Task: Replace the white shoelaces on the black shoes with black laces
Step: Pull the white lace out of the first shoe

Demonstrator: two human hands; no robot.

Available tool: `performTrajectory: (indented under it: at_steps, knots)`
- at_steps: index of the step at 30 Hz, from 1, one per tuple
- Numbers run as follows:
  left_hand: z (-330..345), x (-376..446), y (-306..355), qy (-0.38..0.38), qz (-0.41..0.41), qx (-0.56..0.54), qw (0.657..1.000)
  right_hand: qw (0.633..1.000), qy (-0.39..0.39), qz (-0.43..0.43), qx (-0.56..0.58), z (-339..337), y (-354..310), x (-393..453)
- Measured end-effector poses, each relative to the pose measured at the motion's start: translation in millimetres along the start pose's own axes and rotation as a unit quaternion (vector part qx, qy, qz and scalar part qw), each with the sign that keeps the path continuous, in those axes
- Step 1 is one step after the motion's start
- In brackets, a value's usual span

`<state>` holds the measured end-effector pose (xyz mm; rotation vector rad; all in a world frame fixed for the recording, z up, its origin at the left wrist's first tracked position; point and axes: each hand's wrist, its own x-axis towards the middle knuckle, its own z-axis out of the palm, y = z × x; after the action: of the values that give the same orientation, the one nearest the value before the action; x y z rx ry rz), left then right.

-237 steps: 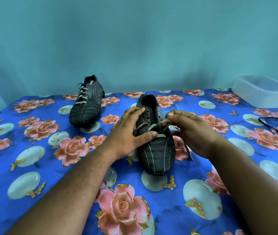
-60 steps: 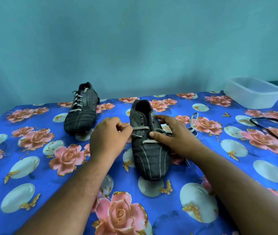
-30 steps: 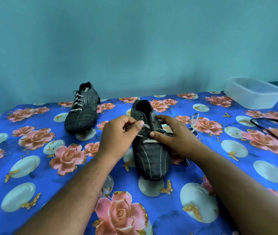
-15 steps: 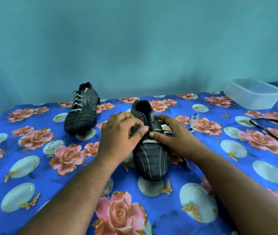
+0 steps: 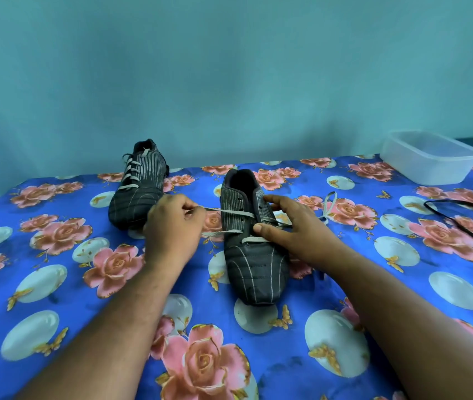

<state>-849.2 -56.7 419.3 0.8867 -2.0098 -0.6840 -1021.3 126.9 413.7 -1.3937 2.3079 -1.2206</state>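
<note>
A black striped shoe (image 5: 254, 264) stands toe toward me in the middle of the flowered cloth. Its white lace (image 5: 229, 211) is partly undone. My left hand (image 5: 172, 229) pinches a lace end and holds it out taut to the left of the shoe. My right hand (image 5: 293, 226) rests on the shoe's right side, thumb and fingers spread over the eyelets. A loose white lace end (image 5: 329, 204) lies looped to the right. The second black shoe (image 5: 140, 186), still laced white, stands at the back left. Black laces (image 5: 466, 217) lie at the right edge.
A clear plastic tub (image 5: 431, 157) sits at the back right corner of the table (image 5: 56, 284). A teal wall runs close behind the table.
My left hand has drawn the white lace out of the shoe's left eyelet and moved leftward. My right hand stays on the shoe.
</note>
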Motion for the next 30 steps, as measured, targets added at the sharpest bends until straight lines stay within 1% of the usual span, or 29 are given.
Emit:
performTrajectory:
  at_steps: [1,3,5,8,10,14,16,18,21,23,24,27,30]
  knots:
    - [-3,2,-3,0.0,-0.011,0.01,1.0,1.0,0.001,0.001,-0.001,0,1,0]
    - [-4,1,-2,-0.006,0.004,0.008,1.0,1.0,-0.002,0.003,0.0,1,2,1]
    - [-1,-6,8,-0.017,0.062,0.018,0.998,1.0,-0.005,0.006,0.001,0,3,1]
    - [6,-16,24,-0.055,0.172,0.042,0.983,1.0,-0.002,0.005,0.0,1,3,1]
    - [10,-22,29,-0.072,0.204,0.034,0.976,1.0,0.001,0.001,-0.002,1,2,1]
    - [13,-24,30,-0.054,0.225,0.028,0.972,1.0,0.001,0.0,-0.007,0,0,0]
    - [11,-21,28,-0.047,0.212,0.039,0.975,1.0,0.001,0.003,-0.006,0,0,0]
    - [9,-17,24,-0.03,0.175,0.071,0.982,1.0,0.0,0.003,-0.002,-1,-1,0]
    - [1,-7,13,0.003,0.082,0.111,0.99,1.0,-0.001,0.005,0.0,-1,-1,0]
    - [0,-4,7,0.001,0.056,0.114,0.992,1.0,0.0,0.007,-0.002,0,-1,0]
    - [0,-6,8,-0.002,0.066,0.103,0.993,1.0,0.0,0.008,-0.003,0,-1,0]
    - [6,-16,22,-0.026,0.138,0.063,0.988,1.0,-0.002,0.012,-0.001,-1,-2,-1]
    - [12,-25,33,-0.046,0.18,0.061,0.981,1.0,0.002,0.006,0.003,-1,-3,-1]
